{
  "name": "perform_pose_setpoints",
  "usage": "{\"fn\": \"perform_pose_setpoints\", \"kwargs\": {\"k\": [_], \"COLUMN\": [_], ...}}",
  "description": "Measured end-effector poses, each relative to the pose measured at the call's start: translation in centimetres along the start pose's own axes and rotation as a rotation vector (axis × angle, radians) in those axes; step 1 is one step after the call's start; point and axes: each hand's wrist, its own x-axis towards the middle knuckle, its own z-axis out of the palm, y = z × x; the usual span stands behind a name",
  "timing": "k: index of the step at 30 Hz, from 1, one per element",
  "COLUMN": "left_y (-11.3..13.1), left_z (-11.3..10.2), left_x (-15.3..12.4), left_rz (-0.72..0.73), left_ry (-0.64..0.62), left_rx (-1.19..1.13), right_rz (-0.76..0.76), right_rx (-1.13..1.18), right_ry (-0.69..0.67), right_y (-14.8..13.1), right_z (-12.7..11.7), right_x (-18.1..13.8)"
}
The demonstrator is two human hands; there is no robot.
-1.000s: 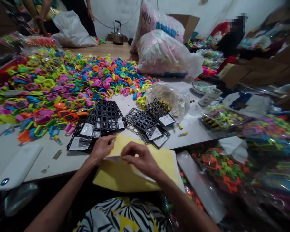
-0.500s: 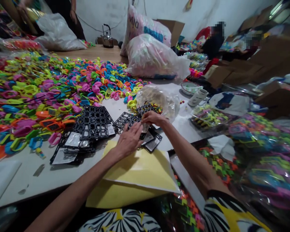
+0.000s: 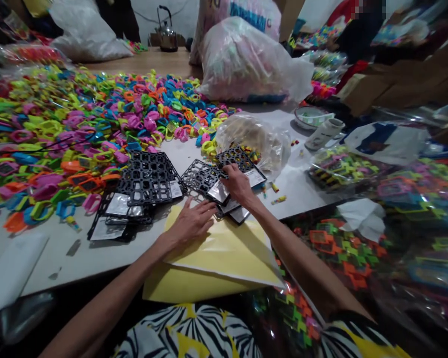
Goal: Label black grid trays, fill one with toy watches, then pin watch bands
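Observation:
Fingers spread, my left hand (image 3: pixel 192 223) lies on a yellow sheet (image 3: pixel 224 253) with a white edge, just short of a loose pile of black lattice panels. My right hand (image 3: pixel 239 184) is at that pile, its fingers closed on a black lattice panel (image 3: pixel 233 158); the exact grip is partly hidden by the hand. Shiny pale labels or pouches show on some panels. To the left, a second stack of black lattice panels (image 3: pixel 149 176) overlaps unevenly. Behind my right hand lies a clear plastic bag (image 3: pixel 272 139) with small red and yellow pieces.
A big heap of colourful plastic toy watches (image 3: pixel 78 129) covers the table's left and back. A stuffed white sack (image 3: pixel 246 59), a bowl (image 3: pixel 309 118) and a white bottle (image 3: pixel 325 133) stand farther back. Bagged toys (image 3: pixel 343 174) fill the right side.
My hands have come apart: the right has shifted onto the panels and the left rests flatter on the sheet. The view has tipped down and small coloured pieces now show beside the right hand.

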Motion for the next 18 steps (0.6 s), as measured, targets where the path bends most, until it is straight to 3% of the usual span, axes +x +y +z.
{"fn": "perform_pose_setpoints", "kwargs": {"k": [3,6,8,11,15,18], "left_y": [-0.8,-1.2,-1.0,-0.3,0.1,-0.4], "left_z": [-2.2,-3.3,-3.1,-2.5,-3.9,-6.9], "left_x": [-5.7,-11.4,-13.7,-14.4,-12.5,-11.2], "left_rz": [-0.268,-0.579,-0.587,-0.479,-0.419,-0.409], "left_ry": [0.065,0.028,-0.068,-0.125,0.097,0.326], "left_rx": [-0.005,-0.06,-0.183,-0.283,-0.331,-0.633], "right_rz": [-0.019,0.092,0.064,-0.11,-0.099,0.005], "right_rx": [-0.035,-0.062,-0.034,-0.062,0.087,0.432], "right_ry": [0.059,-0.178,-0.283,-0.268,-0.267,-0.303], "right_y": [1.6,4.5,5.5,4.8,1.8,0.8], "right_z": [-2.9,-5.1,-5.3,-4.3,-4.7,-7.5], "right_x": [-4.6,-12.3,-17.5,-22.4,-22.1,-19.4]}}
